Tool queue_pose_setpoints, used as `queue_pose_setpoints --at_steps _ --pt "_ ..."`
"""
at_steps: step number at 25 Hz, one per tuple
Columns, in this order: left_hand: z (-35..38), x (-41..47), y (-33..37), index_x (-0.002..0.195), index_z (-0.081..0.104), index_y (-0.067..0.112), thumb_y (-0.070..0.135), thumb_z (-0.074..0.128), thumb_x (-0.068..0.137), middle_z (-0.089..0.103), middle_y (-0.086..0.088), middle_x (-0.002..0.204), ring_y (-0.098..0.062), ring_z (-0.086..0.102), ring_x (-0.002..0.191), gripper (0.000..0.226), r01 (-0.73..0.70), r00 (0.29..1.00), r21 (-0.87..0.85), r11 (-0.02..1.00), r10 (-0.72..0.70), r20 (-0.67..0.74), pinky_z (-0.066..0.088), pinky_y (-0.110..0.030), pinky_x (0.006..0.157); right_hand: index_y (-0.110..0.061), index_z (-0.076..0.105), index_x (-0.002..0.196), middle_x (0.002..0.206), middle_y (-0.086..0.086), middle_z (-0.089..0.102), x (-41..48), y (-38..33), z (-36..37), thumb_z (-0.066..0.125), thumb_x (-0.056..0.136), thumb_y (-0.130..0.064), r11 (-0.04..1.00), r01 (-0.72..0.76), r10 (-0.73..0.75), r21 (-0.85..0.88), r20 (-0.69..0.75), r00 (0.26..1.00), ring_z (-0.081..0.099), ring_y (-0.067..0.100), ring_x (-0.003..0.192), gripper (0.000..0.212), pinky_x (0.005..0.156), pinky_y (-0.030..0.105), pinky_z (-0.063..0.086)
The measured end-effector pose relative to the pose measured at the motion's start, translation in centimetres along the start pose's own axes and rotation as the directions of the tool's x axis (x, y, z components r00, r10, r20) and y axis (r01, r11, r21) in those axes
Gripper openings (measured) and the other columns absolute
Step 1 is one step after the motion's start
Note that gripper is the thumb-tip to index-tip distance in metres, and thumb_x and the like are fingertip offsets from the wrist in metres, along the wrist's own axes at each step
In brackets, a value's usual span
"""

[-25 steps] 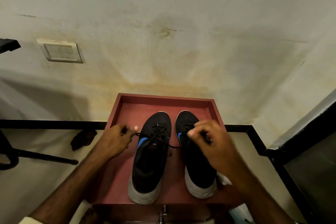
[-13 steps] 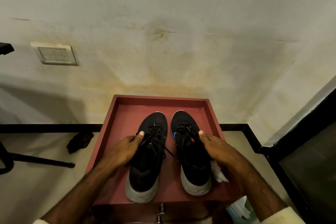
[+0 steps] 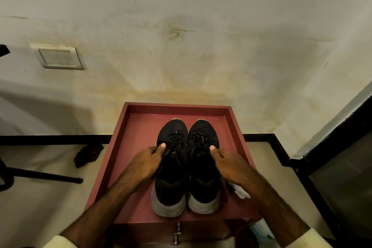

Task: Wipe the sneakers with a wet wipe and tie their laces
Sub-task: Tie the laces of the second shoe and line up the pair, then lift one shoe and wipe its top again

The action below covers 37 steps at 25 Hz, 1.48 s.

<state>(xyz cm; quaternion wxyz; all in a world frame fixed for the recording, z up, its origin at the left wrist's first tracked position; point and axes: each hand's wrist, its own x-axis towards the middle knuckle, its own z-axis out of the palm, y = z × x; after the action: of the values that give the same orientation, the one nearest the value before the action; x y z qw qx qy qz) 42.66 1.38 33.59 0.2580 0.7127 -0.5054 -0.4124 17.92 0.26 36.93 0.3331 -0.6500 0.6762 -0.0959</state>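
Note:
Two black sneakers with white soles stand side by side, touching, toes toward the wall, in a red tray (image 3: 136, 133). My left hand (image 3: 146, 162) grips the outer side of the left sneaker (image 3: 171, 185), thumb on its upper. My right hand (image 3: 228, 164) holds the outer side of the right sneaker (image 3: 204, 183) the same way. Black laces (image 3: 177, 143) lie across both tongues. A crumpled white wipe (image 3: 240, 191) lies on the tray just right of the right sneaker, partly under my right wrist.
The tray sits on a dark cabinet with a metal knob (image 3: 177, 235), against a stained wall with a switch plate (image 3: 58, 58). A dark rag (image 3: 88, 154) and a black stand leg (image 3: 46, 176) lie on the floor at left. A dark doorway (image 3: 340, 177) is right.
My hands let go of the left sneaker's laces and moved to the outer sides of both sneakers. The sneakers have been pushed together until they touch.

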Motion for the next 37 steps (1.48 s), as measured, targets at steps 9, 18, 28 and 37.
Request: queue_pose_setpoints --at_steps 9,18,28,37 --pt "-5.3 0.3 0.5 0.151 0.047 0.015 0.061 0.037 0.103 0.064 -0.011 0.138 -0.028 0.065 0.118 0.067 -0.030 0.991 0.179 0.983 0.053 -0.127 0.054 -0.050 0.102 -0.015 0.070 0.119 0.097 0.001 0.069 -0.6 4.2 -7.5 0.043 0.108 -0.049 0.976 -0.087 0.045 -0.198 -0.208 0.977 0.065 0.017 0.086 0.044 0.073 0.032 0.048" --pt "-0.1 -2.3 4.6 0.151 0.043 0.029 0.046 0.054 0.094 0.051 0.003 0.152 -0.017 0.048 0.138 0.061 -0.535 0.813 0.394 0.748 0.583 -0.003 0.043 -0.046 0.114 -0.016 0.071 0.090 0.103 0.007 0.075 0.0 5.0 -1.7 0.070 0.094 -0.028 0.858 0.008 0.095 -0.514 0.173 0.980 0.072 0.021 0.093 0.013 0.087 0.029 0.055" --pt "8.3 -0.6 10.0 0.156 0.035 0.035 0.013 0.058 0.098 0.036 -0.005 0.163 -0.030 0.041 0.145 0.066 -0.442 0.858 0.769 0.462 0.467 0.212 0.046 -0.046 0.109 -0.023 0.077 0.095 0.083 0.000 0.079 0.1 6.5 -4.4 0.074 0.094 -0.016 0.977 0.056 0.004 0.205 -0.278 0.960 0.075 0.011 0.070 0.007 0.069 0.026 0.063" --pt "3.8 -4.0 7.5 0.139 0.054 0.048 -0.016 0.072 0.071 0.041 0.016 0.160 -0.017 0.058 0.132 0.095 -0.715 0.627 0.355 0.602 0.777 -0.053 0.060 -0.036 0.093 -0.017 0.075 0.116 0.117 -0.003 0.077 -1.9 0.7 -7.0 0.071 0.098 -0.011 0.662 0.578 -0.146 0.477 -0.675 0.723 0.075 0.007 0.107 0.019 0.092 0.024 0.062"
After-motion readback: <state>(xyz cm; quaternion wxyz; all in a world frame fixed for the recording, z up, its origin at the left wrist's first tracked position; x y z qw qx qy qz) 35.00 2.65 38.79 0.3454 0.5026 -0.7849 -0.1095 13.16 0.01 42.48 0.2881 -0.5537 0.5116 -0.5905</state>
